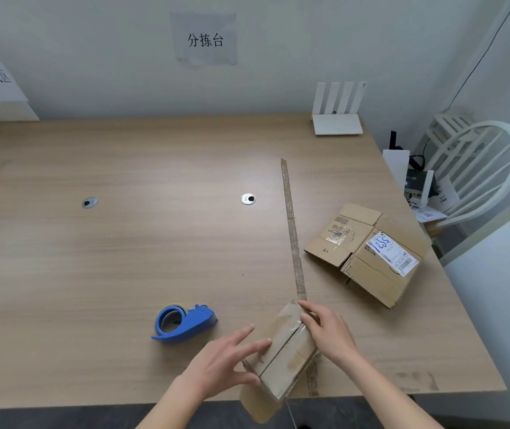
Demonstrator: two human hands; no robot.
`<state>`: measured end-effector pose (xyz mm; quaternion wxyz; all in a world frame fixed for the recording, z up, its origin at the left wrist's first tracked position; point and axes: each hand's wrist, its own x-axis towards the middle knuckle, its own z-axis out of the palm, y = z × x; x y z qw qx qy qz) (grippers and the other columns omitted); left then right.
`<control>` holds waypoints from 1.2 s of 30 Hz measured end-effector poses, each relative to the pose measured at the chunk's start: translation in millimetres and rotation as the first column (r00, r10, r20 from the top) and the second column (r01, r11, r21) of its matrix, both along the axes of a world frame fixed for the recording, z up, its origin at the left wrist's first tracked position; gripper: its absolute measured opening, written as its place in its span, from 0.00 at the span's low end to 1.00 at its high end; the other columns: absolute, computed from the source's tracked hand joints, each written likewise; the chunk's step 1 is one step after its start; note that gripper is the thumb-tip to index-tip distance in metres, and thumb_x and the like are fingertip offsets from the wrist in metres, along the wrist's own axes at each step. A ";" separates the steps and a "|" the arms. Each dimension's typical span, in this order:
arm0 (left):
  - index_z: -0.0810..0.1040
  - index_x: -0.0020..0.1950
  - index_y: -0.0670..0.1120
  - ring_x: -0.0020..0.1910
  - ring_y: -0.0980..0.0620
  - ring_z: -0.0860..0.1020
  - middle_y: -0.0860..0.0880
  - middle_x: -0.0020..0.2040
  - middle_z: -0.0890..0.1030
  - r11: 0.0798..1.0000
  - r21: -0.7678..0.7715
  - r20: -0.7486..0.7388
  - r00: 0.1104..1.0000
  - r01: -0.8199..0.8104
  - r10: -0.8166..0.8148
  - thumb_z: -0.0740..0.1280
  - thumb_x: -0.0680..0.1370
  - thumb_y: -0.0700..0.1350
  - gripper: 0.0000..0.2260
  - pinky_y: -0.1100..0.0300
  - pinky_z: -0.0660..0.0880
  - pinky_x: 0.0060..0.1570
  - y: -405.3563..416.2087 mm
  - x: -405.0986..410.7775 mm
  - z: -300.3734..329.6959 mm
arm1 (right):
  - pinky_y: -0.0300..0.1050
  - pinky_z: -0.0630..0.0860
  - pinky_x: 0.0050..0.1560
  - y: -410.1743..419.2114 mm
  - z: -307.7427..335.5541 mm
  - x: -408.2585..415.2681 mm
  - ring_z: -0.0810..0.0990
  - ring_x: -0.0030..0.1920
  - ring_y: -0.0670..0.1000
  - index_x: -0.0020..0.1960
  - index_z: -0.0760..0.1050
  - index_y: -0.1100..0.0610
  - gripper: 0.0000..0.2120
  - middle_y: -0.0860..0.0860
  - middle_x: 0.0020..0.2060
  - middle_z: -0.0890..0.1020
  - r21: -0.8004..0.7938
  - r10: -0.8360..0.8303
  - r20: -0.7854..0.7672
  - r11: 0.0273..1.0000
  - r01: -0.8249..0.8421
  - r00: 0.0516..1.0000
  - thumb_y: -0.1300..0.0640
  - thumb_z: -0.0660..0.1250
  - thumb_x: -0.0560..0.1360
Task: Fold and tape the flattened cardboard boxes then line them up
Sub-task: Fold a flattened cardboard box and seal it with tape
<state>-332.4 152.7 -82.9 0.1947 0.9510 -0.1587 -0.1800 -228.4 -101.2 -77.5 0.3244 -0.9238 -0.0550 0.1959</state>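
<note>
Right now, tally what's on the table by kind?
Cardboard boxes: 2, one under both hands, one flattened
Tape dispensers: 1, blue
Routers: 1, white
Total: 4

Table (123,258): matt light wood-grain laminate; two metal grommets (248,199), centre. Boxes (368,252), right: matt brown cardboard w/ glossy paper label. Tape dispenser (184,323), lower centre: smooth blue plastic. Chair (479,168): white-painted.
</note>
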 end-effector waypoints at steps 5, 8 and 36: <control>0.69 0.73 0.59 0.39 0.54 0.83 0.48 0.60 0.81 0.996 0.063 0.094 0.993 0.070 -0.076 0.65 0.66 0.68 0.36 0.65 0.76 0.27 -28.5 -2.9 -11.7 | 0.43 0.70 0.67 6.6 0.3 -2.3 0.74 0.67 0.43 0.72 0.73 0.45 0.19 0.42 0.67 0.77 0.149 -0.015 -0.015 0.989 0.017 1.000 0.50 0.65 0.81; 0.70 0.73 0.57 0.35 0.53 0.81 0.50 0.55 0.79 0.999 0.022 0.186 0.981 0.046 -0.049 0.68 0.66 0.63 0.35 0.63 0.74 0.23 -28.7 0.2 -6.7 | 0.47 0.68 0.72 11.7 6.2 13.8 0.72 0.68 0.43 0.73 0.72 0.44 0.26 0.43 0.68 0.76 0.232 0.049 -0.025 0.972 -0.042 0.998 0.47 0.71 0.76; 0.70 0.72 0.59 0.35 0.59 0.76 0.57 0.47 0.78 0.961 0.117 0.345 0.917 -0.252 0.199 0.57 0.78 0.70 0.27 0.65 0.69 0.28 -12.7 30.0 3.7 | 0.43 0.39 0.78 19.0 -5.8 16.7 0.34 0.79 0.42 0.81 0.44 0.39 0.27 0.38 0.79 0.38 -0.131 0.279 0.190 0.957 -0.257 0.941 0.42 0.50 0.85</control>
